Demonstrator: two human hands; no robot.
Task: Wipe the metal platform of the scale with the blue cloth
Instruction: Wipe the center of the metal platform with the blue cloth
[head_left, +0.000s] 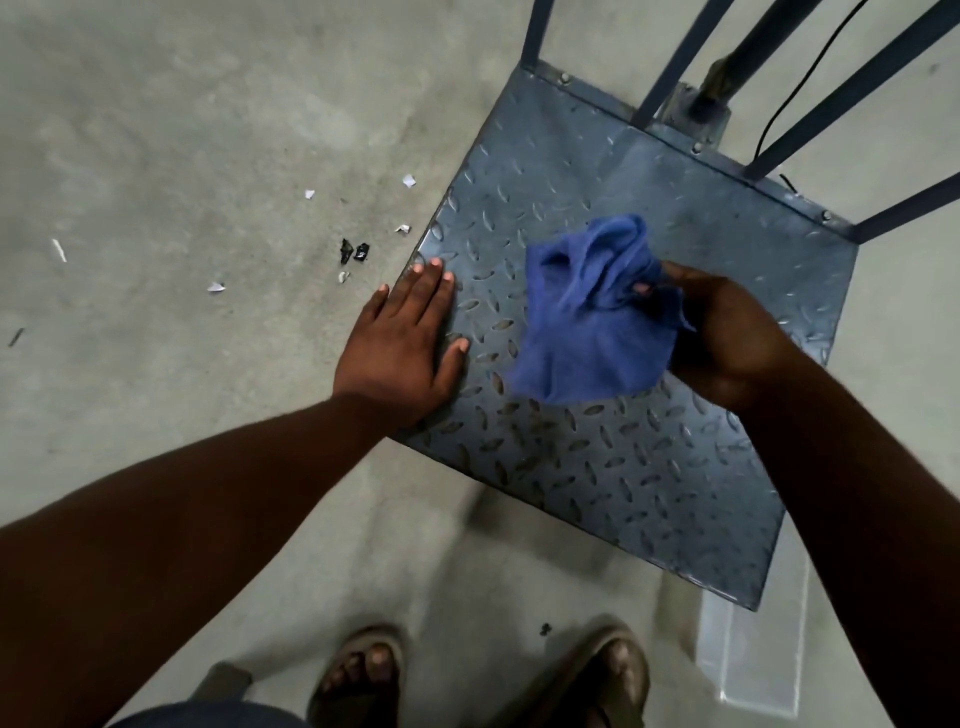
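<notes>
As a person bends over a floor scale, two feet in brown open-toed sandals (358, 670) stand on the bare grey concrete floor (156, 156), just short of the near corner of the scale.

Two bare forearms reach forward from there. The left hand (402, 348) lies flat, fingers straight and together, gripping nothing. It presses on the left edge of the square grey-blue metal platform (623, 467), a plate with a raised diamond tread. It is probably there to prop the bent body and steady the plate.

The right hand (727, 338) holds a crumpled blue cloth (592, 322), with fingers and thumb curled round one bunched side. The cloth spreads over the middle of the platform, its loose part turned towards the left hand. Whether it presses on the metal or hangs just above cannot be told. Gathering it this way likely makes a thick pad for rubbing.

Further off, small white paper scraps (409, 181) and dark bits lie on the floor beside the platform's left edge. At the far edge, dark blue metal rails (670, 67) rise from the platform, beside a thin black cable (810, 73).
</notes>
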